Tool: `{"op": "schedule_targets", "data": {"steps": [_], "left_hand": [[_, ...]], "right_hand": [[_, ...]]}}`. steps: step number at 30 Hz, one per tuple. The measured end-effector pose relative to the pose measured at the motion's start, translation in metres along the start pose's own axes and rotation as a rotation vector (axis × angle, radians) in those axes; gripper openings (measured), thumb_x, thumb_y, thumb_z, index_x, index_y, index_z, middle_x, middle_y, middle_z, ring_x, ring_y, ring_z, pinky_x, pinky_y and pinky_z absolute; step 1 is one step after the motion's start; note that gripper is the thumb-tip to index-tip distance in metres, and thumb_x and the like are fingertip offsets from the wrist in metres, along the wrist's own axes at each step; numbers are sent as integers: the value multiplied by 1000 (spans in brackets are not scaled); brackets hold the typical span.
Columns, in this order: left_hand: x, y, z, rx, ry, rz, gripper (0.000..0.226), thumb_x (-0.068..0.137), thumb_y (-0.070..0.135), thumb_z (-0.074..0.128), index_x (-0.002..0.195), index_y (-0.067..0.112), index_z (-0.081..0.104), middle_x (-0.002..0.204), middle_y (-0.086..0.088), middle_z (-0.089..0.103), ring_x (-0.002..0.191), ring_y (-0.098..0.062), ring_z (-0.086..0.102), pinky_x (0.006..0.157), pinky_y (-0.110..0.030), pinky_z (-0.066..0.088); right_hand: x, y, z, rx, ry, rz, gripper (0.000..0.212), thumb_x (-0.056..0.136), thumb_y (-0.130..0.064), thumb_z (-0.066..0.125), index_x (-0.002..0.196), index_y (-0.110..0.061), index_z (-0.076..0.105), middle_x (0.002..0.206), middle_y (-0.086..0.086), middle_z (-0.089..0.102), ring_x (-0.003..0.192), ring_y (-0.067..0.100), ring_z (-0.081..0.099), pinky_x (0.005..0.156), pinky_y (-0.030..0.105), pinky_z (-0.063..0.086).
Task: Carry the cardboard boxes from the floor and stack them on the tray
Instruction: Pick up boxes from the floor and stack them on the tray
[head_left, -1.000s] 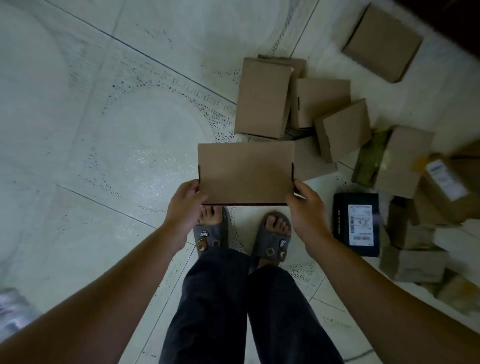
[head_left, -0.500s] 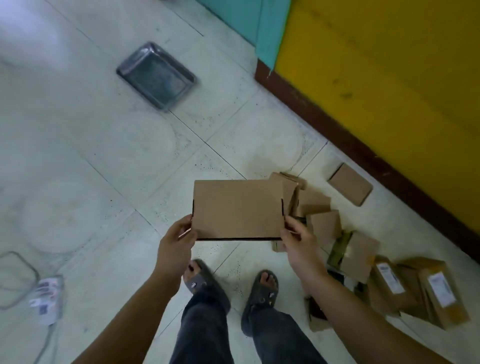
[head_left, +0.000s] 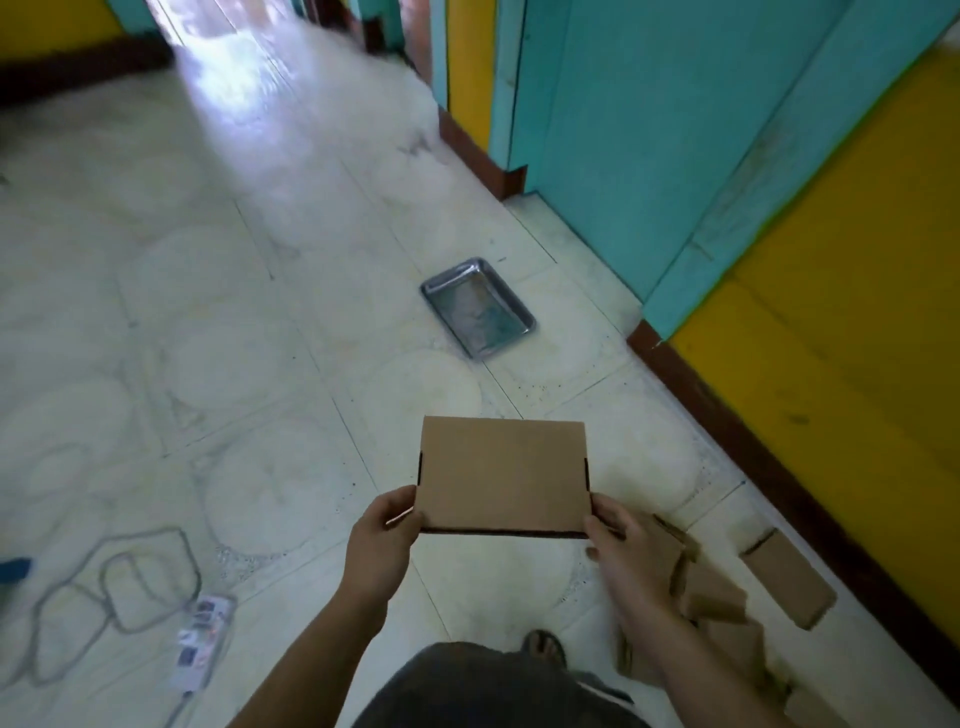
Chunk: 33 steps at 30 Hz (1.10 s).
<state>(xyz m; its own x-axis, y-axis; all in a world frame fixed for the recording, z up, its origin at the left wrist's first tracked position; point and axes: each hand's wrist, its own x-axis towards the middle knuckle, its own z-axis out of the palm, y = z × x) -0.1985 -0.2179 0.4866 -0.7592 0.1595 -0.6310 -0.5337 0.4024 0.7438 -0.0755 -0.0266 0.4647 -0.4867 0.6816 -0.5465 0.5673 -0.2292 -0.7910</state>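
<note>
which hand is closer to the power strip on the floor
Left. The left hand grips the cardboard box on the side toward the power strip; the right hand grips the opposite side.

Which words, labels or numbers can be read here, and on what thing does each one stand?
No text can be read.
Power strip: coloured marks, too blurred to read.
Held box: plain top, no print.
Tray: no print.
</note>
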Motion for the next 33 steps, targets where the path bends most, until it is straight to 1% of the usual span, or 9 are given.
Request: {"op": "schedule_targets", "data": {"steps": [5,10,12,16,20,22,27,30,33], "left_hand": [[44,56,-26,-14,22,15,22,99,16,53,119,24,57,119,4,57,111,-19,53,103,-44,42],[118,116,-40,-27,42,33,20,98,16,54,116,26,57,116,4,59,111,-21,55,101,-43,44],[146,140,-47,-24,63,26,22,98,17,55,118,25,58,118,3,60,112,-23,56,101,-44,44],[204,193,-71,-35,139,6,23,98,16,54,119,24,59,120,2,61,112,-23,56,102,-46,45],[261,233,-98,-52,135,7,24,98,16,55,120,23,60,121,2,61,114,-23,56,102,-45,45],[299,251,-114,-61,125,2,22,98,16,56,118,24,61,119,2,62,113,-23,57,102,-45,45],[409,296,-160,-37,28,17,25,97,11,55,119,20,61,119,1,63,111,-23,58,103,-43,46],[475,328,-186,37,-45,32,23,98,9,53,115,22,61,117,0,62,109,-22,57,96,-37,47],[518,351,-197,107,-98,18,24,99,8,50,115,21,62,118,-1,62,110,-23,57,97,-38,47]], "right_hand": [[39,-60,40,-13,-26,-31,13,97,-26,57,108,-32,60,102,-15,63,91,5,59,78,27,50],[102,-117,88,5,-34,-73,14,96,-24,58,108,-30,60,100,-17,62,92,3,58,71,22,48],[126,-140,106,4,-69,-82,14,96,-25,58,110,-30,60,100,-18,61,94,3,58,74,24,48],[177,-198,152,-19,-141,-66,14,96,-26,59,108,-31,61,107,-12,64,101,9,60,86,32,51],[216,-244,201,-19,-167,-61,15,97,-25,58,108,-33,61,107,-13,64,101,9,60,78,28,51],[239,-263,231,-32,-150,-55,17,97,-25,58,111,-32,61,107,-13,64,99,8,60,75,27,51],[292,-307,316,-12,-68,-32,19,96,-18,58,110,-31,61,108,-12,65,101,10,60,87,33,51],[313,-333,365,47,18,3,20,96,-16,57,111,-29,61,107,-9,65,101,11,60,82,29,50],[325,-346,393,62,81,68,21,96,-15,57,113,-26,62,108,-6,65,99,12,60,76,26,50]]}}
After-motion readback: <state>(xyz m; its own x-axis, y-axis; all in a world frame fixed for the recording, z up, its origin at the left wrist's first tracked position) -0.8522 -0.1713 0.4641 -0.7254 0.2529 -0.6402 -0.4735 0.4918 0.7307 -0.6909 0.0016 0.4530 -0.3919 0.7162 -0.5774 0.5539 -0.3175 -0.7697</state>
